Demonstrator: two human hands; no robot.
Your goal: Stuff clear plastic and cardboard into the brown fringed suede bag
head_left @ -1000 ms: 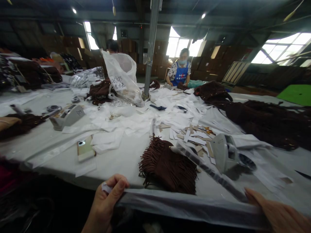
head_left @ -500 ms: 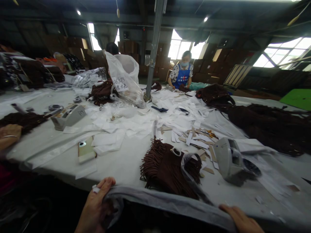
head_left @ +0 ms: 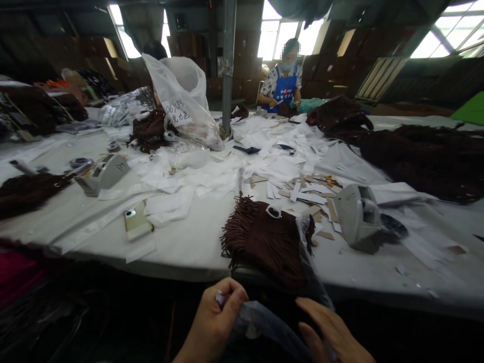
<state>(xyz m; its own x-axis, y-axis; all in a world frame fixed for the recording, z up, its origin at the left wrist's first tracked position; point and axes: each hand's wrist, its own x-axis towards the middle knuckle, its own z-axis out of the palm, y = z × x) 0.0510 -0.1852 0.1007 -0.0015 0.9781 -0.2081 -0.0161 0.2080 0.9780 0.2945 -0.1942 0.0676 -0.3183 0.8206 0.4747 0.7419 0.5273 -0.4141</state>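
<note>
Low in front of the table's near edge, my left hand (head_left: 217, 320) is closed in a pinch on a clear plastic bag (head_left: 266, 322). A small white bit shows between its thumb and finger. My right hand (head_left: 335, 330) is beside it, fingers stretched and thumb apart, against the other side of the plastic. Just beyond both hands, a dark brown fringed bag (head_left: 270, 242) lies at the table edge, with a white ring-like piece (head_left: 274, 212) on top. Part of the clear plastic hangs along its right side. The lower part of the plastic is dark and hard to make out.
A grey tape dispenser (head_left: 357, 217) stands to the right, near scattered card strips (head_left: 313, 196). Leftward are a phone (head_left: 138, 222) and another dispenser (head_left: 104, 174). Brown goods (head_left: 419, 156) are piled at right. Across the table (head_left: 181, 252), a person in a blue apron (head_left: 286, 85) works.
My hands have come closer together, and the plastic edge stretched between them has slackened. The view has shifted slightly downward. The neighbour's hand at the left is out of view.
</note>
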